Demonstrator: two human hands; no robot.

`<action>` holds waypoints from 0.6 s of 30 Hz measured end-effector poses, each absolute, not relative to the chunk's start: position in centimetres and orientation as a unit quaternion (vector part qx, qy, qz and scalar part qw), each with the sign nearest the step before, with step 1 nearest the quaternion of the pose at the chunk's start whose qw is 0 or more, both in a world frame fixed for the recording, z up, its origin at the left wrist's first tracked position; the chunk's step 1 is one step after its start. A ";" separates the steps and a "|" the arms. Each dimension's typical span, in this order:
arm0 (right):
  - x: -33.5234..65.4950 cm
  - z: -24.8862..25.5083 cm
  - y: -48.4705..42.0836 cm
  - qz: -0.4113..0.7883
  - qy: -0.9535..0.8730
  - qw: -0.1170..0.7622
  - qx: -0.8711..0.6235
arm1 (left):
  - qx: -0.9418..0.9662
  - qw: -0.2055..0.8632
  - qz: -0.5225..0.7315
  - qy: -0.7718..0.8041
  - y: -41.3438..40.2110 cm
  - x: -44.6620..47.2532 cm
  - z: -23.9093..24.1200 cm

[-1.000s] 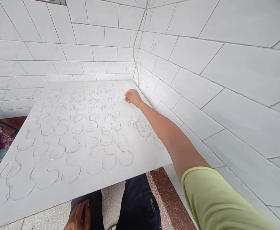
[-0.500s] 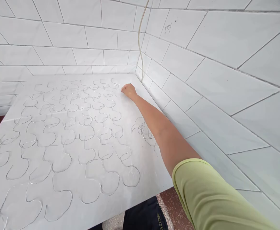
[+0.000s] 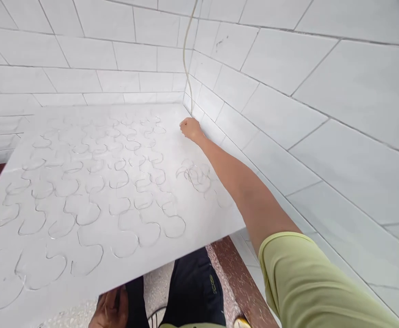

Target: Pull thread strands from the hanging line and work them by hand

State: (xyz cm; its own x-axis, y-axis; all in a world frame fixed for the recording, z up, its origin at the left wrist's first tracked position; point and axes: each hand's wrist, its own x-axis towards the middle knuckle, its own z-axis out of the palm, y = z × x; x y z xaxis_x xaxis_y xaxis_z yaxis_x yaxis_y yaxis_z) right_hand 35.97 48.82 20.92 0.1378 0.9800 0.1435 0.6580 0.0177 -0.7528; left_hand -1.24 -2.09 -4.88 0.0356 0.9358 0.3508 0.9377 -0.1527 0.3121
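Note:
My right hand [image 3: 189, 128] is closed in a pinch over the far right part of the white tabletop [image 3: 216, 218], close to the tiled wall. Whatever its fingers may hold is too small to make out. To its left lie rows of thin, wavy wire pieces [image 3: 175, 226], spread across the tabletop. Nearer me, beside my right forearm, is a loose tangle of similar thin wires [image 3: 196, 176]. My left hand [image 3: 110, 309] is low at the bottom edge, under the table's front side and beside my dark trousers. Its fingers are curled, and what they may hold is hidden.
White tiled walls [image 3: 267, 109] meet in a corner behind and right of the table. A pale cable [image 3: 186, 59] hangs down that corner to the tabletop. Below the front edge are a speckled floor [image 3: 156, 287] and a reddish-brown strip [image 3: 242, 278].
My right hand has moved a little right, away from the far row of wires towards the wall. The view has shifted, and my left hand now shows at the bottom.

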 end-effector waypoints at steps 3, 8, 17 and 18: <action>39.1 22.6 43.7 0.223 -0.651 0.348 -0.637 | -0.662 -0.054 -0.253 -0.703 -1.3 -0.4 -3.5; 43.0 24.2 36.3 0.241 -0.708 0.253 -0.614 | -0.629 -0.120 -0.237 -0.731 -0.5 0.6 -2.0; 44.4 24.1 31.9 0.213 -0.689 0.114 -0.683 | -0.584 -0.172 -0.209 -0.765 -0.1 1.2 0.0; 44.5 24.1 31.3 0.211 -0.684 0.104 -0.690 | -0.579 -0.174 -0.209 -0.768 -0.2 1.1 0.1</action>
